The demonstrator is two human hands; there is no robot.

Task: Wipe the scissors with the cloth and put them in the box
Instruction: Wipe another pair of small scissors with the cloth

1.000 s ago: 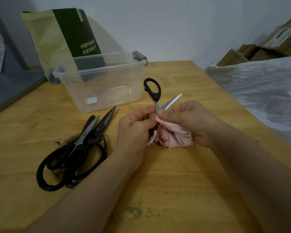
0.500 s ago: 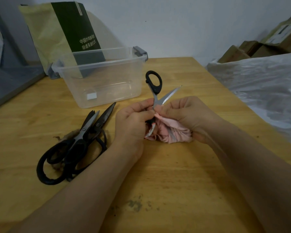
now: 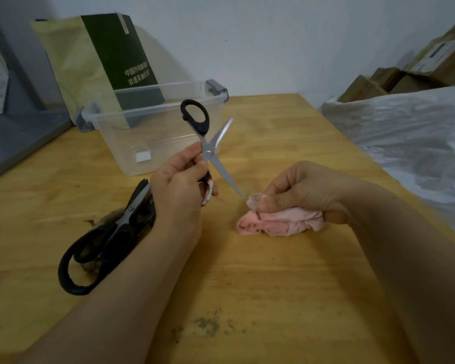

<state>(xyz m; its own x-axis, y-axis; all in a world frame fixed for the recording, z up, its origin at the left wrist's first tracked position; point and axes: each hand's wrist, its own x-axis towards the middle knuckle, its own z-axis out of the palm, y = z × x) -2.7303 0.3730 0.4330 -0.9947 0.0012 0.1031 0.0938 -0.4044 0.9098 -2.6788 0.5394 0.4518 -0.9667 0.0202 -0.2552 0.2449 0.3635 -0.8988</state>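
My left hand [image 3: 180,187] grips a small pair of scissors [image 3: 209,147] by the lower handle, blades spread wide, one black loop sticking up. The lower blade's tip points down to the right, just short of the pink cloth [image 3: 281,222]. My right hand [image 3: 307,191] is closed on that bunched cloth, which rests on the wooden table [image 3: 247,285]. A clear plastic box [image 3: 132,132] with grey latches stands behind the scissors, with nothing in it. Left of my left wrist, two larger black-handled scissors [image 3: 103,240] lie piled on the table.
A yellow-green paper bag [image 3: 95,64] leans behind the box. A grey shelf [image 3: 19,137] borders the table on the left. On the right, crinkled plastic sheeting [image 3: 410,137] lies beside cardboard boxes [image 3: 394,80]. Dark smudges [image 3: 208,327] mark the table near me.
The cloth was wrapped around the blade between both hands. My right hand has slid the cloth off the blade, down and to the right, while my left hand lifted the open scissors clear.
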